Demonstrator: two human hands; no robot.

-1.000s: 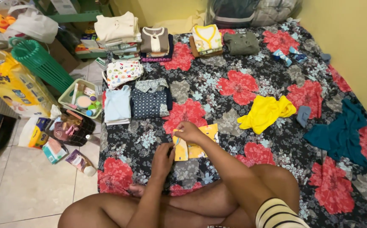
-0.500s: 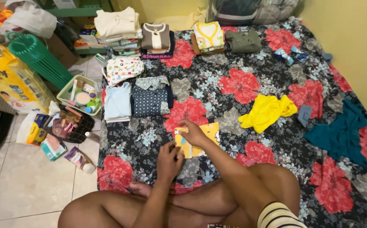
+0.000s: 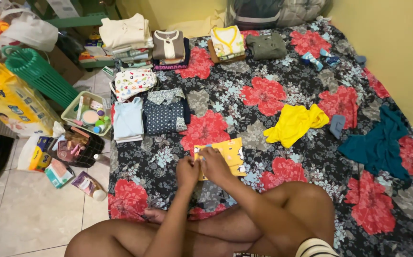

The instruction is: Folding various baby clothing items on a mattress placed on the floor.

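A small yellow printed garment (image 3: pixel 226 153), folded flat into a rectangle, is found on the floral bedsheet (image 3: pixel 273 95), near the crossed legs. Its near left edge is pressed by both hands: the left hand (image 3: pixel 187 170) is curled with fingers together on the cloth, and the right hand (image 3: pixel 214 164) is laid just beside it, fingers bent down and closed on the fabric.

On the tiled floor at the left, a pale green open basket (image 3: pixel 85 114) is seen to hold round tins and small bottles. Nearer, a dark mesh basket (image 3: pixel 75 150) is packed with pinkish packets; its contents cannot be told further.

Soft folded stacks are noted at the sheet's left side: a light blue pile (image 3: pixel 128 123) and a dark dotted pile (image 3: pixel 166 112). A crumpled yellow shirt (image 3: pixel 294 123) and a limp teal garment (image 3: pixel 377 145) lie well apart to the right.
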